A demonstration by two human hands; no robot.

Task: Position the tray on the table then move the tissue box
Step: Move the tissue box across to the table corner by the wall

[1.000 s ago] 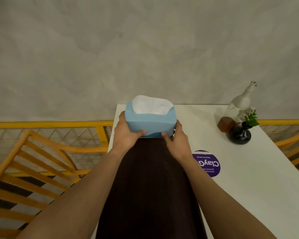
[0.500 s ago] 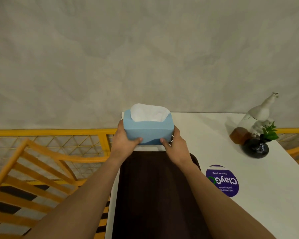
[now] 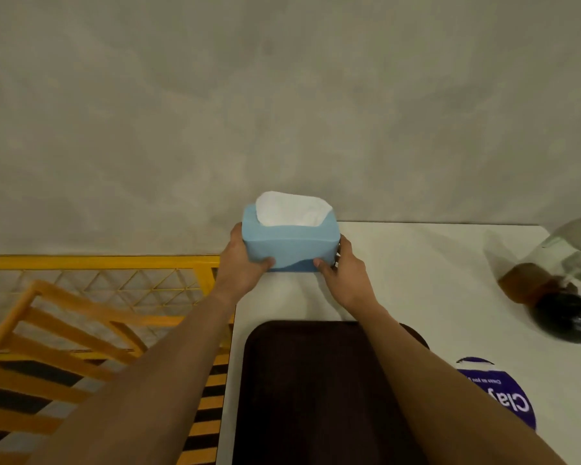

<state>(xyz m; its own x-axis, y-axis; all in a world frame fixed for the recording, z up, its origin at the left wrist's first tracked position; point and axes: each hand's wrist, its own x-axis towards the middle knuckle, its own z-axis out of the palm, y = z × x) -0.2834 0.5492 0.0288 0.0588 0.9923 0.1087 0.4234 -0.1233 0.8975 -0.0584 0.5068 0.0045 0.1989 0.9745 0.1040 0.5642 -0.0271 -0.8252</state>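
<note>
1. Your tissue box sits at the far left corner of the table, hard against the wall, white tissue showing at the top
2. Your left hand and right hand are clamped on its two short ends, thumbs on the near face; whether its base touches the table you cannot tell
3. It looks light and soft-sided, so squeeze gently and hold low on the ends, or the walls will likely buckle
4. The dark tray lies flat by the near left edge, well apart from the box
5. A glass bottle and black vase crowd the right edge; a purple sticker lies nearer you. Keep your right elbow clear of them
</note>
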